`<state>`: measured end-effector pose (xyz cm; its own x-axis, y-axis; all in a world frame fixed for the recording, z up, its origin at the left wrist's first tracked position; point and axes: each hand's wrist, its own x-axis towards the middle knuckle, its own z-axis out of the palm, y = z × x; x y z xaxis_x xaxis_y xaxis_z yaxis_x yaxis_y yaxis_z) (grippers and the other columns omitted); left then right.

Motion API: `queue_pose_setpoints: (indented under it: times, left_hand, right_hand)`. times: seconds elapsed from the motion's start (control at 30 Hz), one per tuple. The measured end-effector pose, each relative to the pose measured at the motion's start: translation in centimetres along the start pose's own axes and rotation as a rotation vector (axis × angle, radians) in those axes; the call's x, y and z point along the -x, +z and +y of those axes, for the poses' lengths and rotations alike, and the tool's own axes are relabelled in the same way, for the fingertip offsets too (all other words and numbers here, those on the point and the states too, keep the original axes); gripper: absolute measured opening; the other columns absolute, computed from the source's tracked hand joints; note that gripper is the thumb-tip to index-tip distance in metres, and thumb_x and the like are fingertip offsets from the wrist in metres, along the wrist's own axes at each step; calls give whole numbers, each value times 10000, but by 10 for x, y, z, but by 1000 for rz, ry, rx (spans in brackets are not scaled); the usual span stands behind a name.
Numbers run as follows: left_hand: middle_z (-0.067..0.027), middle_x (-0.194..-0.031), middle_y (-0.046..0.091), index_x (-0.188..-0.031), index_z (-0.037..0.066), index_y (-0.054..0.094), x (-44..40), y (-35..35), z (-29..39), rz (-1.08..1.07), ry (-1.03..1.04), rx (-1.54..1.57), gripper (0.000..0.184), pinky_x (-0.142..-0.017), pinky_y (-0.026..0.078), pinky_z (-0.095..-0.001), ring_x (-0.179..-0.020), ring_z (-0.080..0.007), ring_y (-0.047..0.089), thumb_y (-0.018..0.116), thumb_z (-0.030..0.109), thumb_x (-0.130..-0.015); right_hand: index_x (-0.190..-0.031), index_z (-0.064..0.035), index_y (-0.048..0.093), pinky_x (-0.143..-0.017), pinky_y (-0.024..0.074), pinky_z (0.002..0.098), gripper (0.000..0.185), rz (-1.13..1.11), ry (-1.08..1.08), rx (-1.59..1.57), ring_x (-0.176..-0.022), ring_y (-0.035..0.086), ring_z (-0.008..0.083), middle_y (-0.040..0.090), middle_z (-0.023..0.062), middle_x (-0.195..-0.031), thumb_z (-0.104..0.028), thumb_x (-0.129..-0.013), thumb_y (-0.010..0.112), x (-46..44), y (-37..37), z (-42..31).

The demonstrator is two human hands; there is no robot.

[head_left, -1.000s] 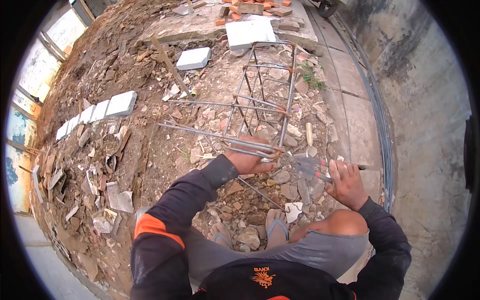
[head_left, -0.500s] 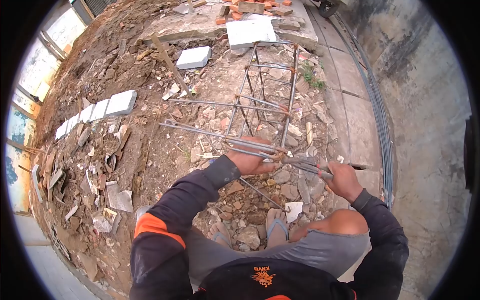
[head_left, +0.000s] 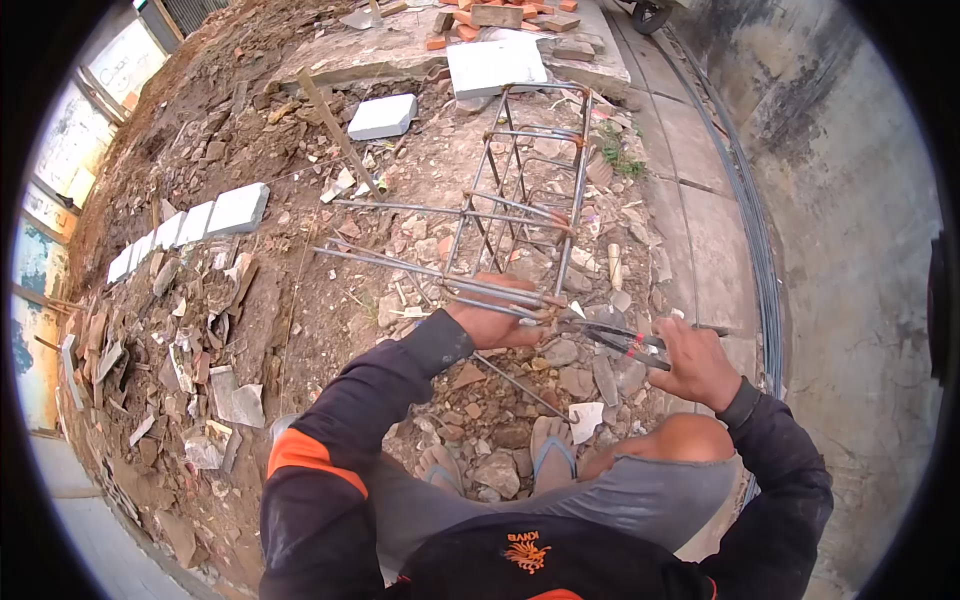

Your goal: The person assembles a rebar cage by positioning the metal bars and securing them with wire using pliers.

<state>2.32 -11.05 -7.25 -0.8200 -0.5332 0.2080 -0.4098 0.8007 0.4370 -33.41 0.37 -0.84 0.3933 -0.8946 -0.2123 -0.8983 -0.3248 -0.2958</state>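
Observation:
In front of me a rebar cage (head_left: 571, 190) rests on the rubble, its square stirrups joined to long bars. My left hand (head_left: 492, 318) is wrapped round the bars at the cage's near end, its fingers partly hidden behind them. Steel tying pincers (head_left: 632, 345) with red bands on the handles are in my right hand (head_left: 695, 366). Their jaws touch or lie very near the bar joint beside my left fingertips; I cannot tell whether they grip wire. The handles stand somewhat apart. Loose bar ends stick out to the left of the cage.
White blocks (head_left: 240, 208) lie in a row at left, with more near the cage's far end. A wooden stake (head_left: 338, 130) stands by a string. Bricks (head_left: 467, 32) are piled at the back. Long bars (head_left: 752, 250) run along the right wall (head_left: 850, 220). Stones surround my feet.
My right hand has loosened and shifted slightly right and down, and the pincers' handles have spread apart. My left hand stays on the bars.

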Motion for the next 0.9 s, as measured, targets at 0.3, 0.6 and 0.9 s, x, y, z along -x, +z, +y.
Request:
queue_pose_setpoints:
  times: [0.3,0.6,0.9]
  left_hand:
    - [-160,-986,687,-1186,99,718,-2,-6,6,41,13,26,469,-794,554,-473,-905,-382,681,790,376,-814]
    - [-152,-936,655,-1096,80,727,4,-4,3,115,62,-17,414,-747,531,-481,-855,-381,648,789,402,-843]
    - [-143,-975,641,-1103,97,724,3,-4,11,99,4,-5,397,-786,526,-473,-898,-369,636,789,392,-845]
  right_hand:
    - [-1333,5,587,-805,467,410,587,420,-341,509,-957,589,302,610,145,-1110,-329,-878,753,7,11,16]
    - [-1342,-65,614,-638,490,293,499,-423,200,-846,-682,557,96,606,-16,-792,-472,-1101,455,16,20,49]
    - [-1362,-55,460,-752,541,400,470,259,37,-1969,-838,621,183,612,60,-1021,-206,-993,708,-9,107,-14]
